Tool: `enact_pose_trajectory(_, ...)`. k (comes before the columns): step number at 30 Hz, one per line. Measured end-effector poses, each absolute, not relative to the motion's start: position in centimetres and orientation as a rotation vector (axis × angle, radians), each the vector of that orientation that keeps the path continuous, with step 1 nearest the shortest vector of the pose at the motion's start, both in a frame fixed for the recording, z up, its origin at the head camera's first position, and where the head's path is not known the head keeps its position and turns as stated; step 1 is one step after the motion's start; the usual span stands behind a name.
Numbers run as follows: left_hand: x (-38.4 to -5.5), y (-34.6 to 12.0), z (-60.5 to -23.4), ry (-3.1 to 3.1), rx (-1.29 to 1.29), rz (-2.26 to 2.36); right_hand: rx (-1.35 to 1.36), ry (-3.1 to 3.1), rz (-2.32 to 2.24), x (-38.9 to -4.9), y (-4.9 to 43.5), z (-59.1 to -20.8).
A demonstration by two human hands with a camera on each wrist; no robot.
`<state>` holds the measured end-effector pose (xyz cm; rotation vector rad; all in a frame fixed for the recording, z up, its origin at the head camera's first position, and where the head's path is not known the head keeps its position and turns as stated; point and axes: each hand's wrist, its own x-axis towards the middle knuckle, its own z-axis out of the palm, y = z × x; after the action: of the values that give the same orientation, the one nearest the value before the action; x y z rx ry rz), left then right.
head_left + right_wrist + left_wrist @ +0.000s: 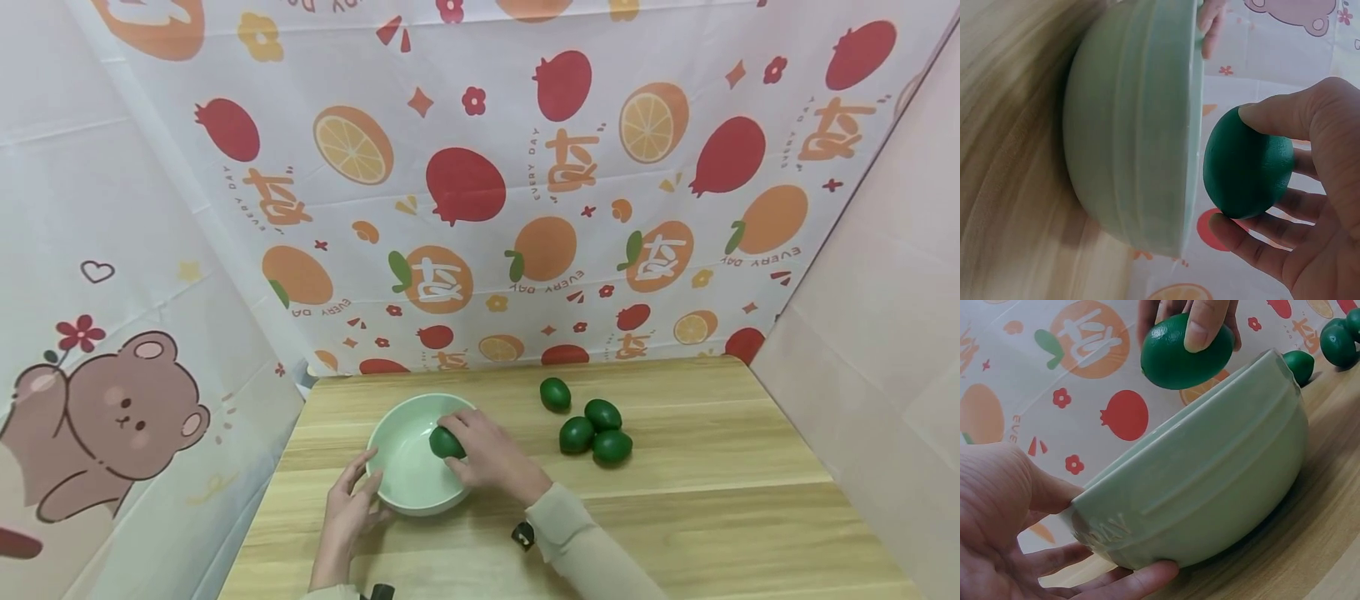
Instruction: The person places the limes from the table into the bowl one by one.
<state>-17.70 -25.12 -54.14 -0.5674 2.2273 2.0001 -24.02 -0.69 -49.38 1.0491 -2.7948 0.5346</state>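
A pale green bowl with ridged outer sides stands on the wooden table. My left hand grips its left side, the thumb at the rim and the fingers spread low against the outer wall. Above the bowl, my right hand holds a glossy dark green lime between thumb and fingertips. In the left wrist view this lime hangs higher than the rim. The inside of the bowl shows no other fruit in the head view.
Several more limes lie on the table right of the bowl: three clustered together, with one lime a little behind them. A fruit-printed cloth hangs along the table's back edge. Pale cloth walls flank both sides, the left one with a printed bear.
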Motion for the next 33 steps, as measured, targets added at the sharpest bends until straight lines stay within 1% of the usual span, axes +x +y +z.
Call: enact_pose_trajectory(33,-17.6,-24.9,-54.3,2.232,-0.556,2.002,1.104,-2.898,0.462,-23.3,-2.6,-51.8)
